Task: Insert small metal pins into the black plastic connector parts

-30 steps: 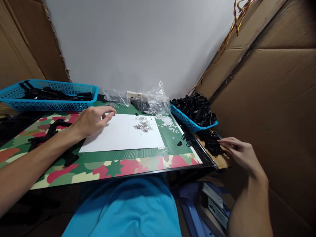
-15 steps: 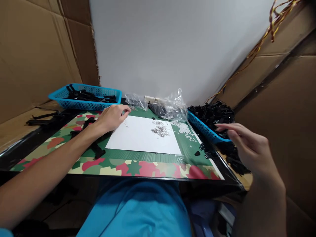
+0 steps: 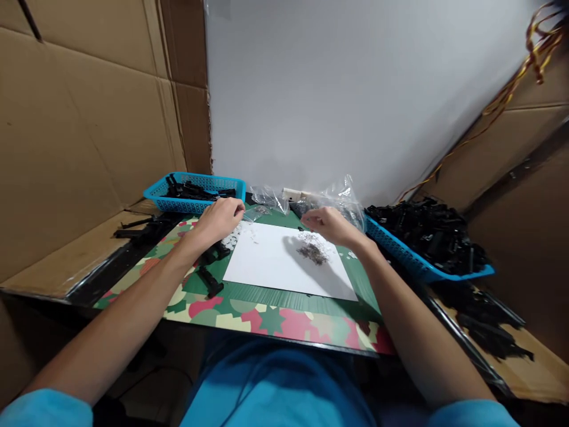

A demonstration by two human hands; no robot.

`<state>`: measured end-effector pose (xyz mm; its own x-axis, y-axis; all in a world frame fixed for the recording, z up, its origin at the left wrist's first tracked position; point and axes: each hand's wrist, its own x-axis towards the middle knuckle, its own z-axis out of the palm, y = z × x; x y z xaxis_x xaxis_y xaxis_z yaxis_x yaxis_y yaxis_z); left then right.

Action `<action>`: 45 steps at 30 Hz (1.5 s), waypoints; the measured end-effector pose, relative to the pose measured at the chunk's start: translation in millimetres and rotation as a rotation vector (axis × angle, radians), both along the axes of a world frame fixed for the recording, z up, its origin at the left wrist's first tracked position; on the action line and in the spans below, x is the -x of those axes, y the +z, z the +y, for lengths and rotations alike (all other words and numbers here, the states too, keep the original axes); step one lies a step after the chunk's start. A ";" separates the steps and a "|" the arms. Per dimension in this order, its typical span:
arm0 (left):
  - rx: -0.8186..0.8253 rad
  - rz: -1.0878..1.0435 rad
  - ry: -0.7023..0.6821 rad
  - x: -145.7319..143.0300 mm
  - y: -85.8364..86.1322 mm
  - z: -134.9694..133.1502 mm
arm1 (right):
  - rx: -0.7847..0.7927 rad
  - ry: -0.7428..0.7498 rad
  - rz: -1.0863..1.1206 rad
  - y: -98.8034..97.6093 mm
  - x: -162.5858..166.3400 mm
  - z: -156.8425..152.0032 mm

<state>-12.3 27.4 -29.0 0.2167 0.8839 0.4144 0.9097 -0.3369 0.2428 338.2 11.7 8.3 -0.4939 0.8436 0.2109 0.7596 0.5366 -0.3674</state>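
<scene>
My left hand [image 3: 219, 219] rests at the upper left corner of a white paper sheet [image 3: 275, 267], fingers curled in a pinch over small white bits there. My right hand [image 3: 329, 226] hovers just above a heap of tiny metal parts [image 3: 313, 251] on the sheet, its fingers bent and pinched together. What either hand holds, if anything, is too small to make out. Loose black plastic pieces [image 3: 208, 261] lie under my left wrist on the camouflage-print mat [image 3: 267, 317].
A blue basket of long black parts [image 3: 195, 191] stands at the back left. At the right is a blue basket heaped with black pieces [image 3: 427, 234], with more spilled beside it [image 3: 486, 323]. Clear plastic bags [image 3: 324, 198] lie at the back. Cardboard walls enclose both sides.
My right hand swung from the black pieces at the right over to the metal parts on the paper. The view turned left. My left hand stayed at the sheet's corner.
</scene>
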 end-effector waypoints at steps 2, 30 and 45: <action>0.047 0.007 -0.024 6.1 6.4 -1.0 | -0.020 0.010 -0.019 -12.9 -3.7 -0.7; 0.473 0.234 -0.226 30.2 21.3 -73.2 | 0.129 0.209 0.053 -49.2 109.0 16.0; 0.334 -0.046 -0.245 44.4 61.2 -96.7 | 0.234 0.140 0.200 -62.4 137.4 36.3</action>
<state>-56.7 -69.3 32.2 0.4254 0.8959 0.1280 0.7980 -0.4380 0.4140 200.7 48.0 -54.2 -0.5767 0.8075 0.1240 0.5846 0.5140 -0.6277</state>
